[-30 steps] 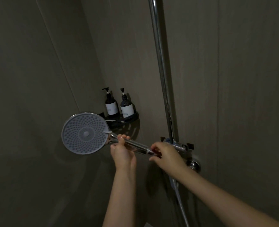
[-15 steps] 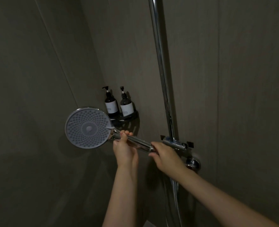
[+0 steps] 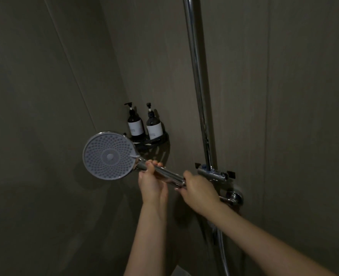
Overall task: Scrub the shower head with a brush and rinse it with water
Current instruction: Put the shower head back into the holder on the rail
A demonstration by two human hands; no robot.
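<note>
Now your left hand (image 3: 151,183) curls round the chrome handle just below the shower head (image 3: 109,155), its nozzle face turned toward you. Your right hand (image 3: 199,191) grips the handle's lower end, near the slider bracket (image 3: 212,173) on the riser pipe (image 3: 197,80). Behind, two pump bottles (image 3: 144,124) stand upright in the corner shelf (image 3: 157,141).

one shower head (image 3: 109,155), two hands, left hand (image 3: 152,181) and right hand (image 3: 199,191), two pump bottles (image 3: 135,124) (image 3: 154,125) far back, one corner shelf (image 3: 154,142), one chrome riser pipe (image 3: 197,76)
</note>
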